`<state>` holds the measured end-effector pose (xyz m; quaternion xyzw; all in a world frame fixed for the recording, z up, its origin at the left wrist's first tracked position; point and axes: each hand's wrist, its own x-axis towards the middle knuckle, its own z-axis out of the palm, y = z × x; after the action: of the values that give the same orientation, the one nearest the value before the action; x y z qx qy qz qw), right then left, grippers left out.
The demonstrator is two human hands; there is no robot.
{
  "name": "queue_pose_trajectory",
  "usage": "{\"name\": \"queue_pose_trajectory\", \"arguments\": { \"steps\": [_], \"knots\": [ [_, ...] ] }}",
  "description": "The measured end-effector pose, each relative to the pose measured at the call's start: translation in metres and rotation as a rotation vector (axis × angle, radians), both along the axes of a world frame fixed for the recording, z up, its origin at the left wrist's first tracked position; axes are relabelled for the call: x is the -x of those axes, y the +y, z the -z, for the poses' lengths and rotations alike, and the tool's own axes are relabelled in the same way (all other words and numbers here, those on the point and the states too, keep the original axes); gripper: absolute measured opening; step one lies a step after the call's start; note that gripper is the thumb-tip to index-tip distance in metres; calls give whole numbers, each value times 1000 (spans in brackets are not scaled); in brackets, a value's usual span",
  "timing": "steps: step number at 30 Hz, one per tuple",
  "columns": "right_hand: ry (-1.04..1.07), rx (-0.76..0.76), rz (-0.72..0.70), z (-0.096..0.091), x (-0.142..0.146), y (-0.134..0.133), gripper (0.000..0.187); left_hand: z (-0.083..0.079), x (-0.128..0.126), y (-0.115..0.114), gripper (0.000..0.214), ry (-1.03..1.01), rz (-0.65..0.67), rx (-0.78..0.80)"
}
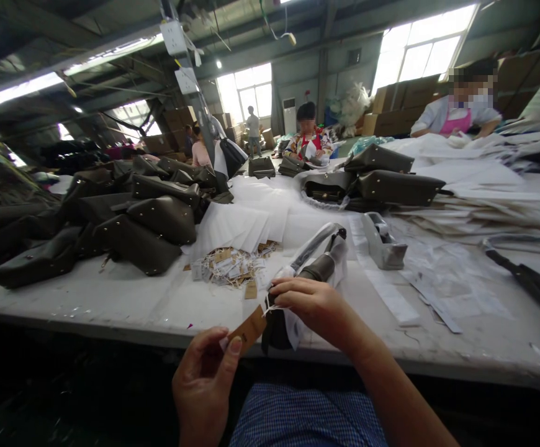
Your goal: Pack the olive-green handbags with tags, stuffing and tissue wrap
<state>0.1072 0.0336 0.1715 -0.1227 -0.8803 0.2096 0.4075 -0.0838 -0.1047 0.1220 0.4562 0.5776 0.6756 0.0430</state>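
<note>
Between the thumb and fingers of my left hand (209,372) is a brown paper hang tag (250,330), held out past the table's front edge. A white string runs from the tag to a dark handbag (319,268), which is partly wrapped in white paper and clear plastic. My right hand (319,304) is closed over the near end of the bag, where the string meets it; its fingertips are partly hidden. Just behind lies a pile of loose tags with white strings (233,266).
Dark handbags (153,230) are heaped on the left, and more bags (398,186) lie at the back. A grey tape dispenser (384,242) stands right of the wrapped bag. Sheets of white paper (237,226) cover the table's middle. Co-workers (310,139) are across the table.
</note>
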Motion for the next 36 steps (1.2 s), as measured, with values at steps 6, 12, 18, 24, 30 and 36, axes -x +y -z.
{"name": "queue_pose_trajectory", "arguments": {
  "steps": [6,12,18,24,30,36],
  "knots": [
    [-29,-17,169,-2,1,-6,24,-10,-6,-2,17,97,69,-36],
    [109,79,357,-9,9,-42,11,-17,-12,-6,24,394,182,-138],
    [59,104,517,0,18,-44,6,-20,-19,-8,33,656,265,-186],
    [-2,130,537,-4,19,-36,16,-12,-22,-9,30,812,434,-260],
    [-170,43,577,-12,12,-42,17,-8,-21,-9,27,899,488,-276],
    [-206,26,585,-9,7,-50,11,-2,-23,-9,26,895,504,-264]
  ]
}}
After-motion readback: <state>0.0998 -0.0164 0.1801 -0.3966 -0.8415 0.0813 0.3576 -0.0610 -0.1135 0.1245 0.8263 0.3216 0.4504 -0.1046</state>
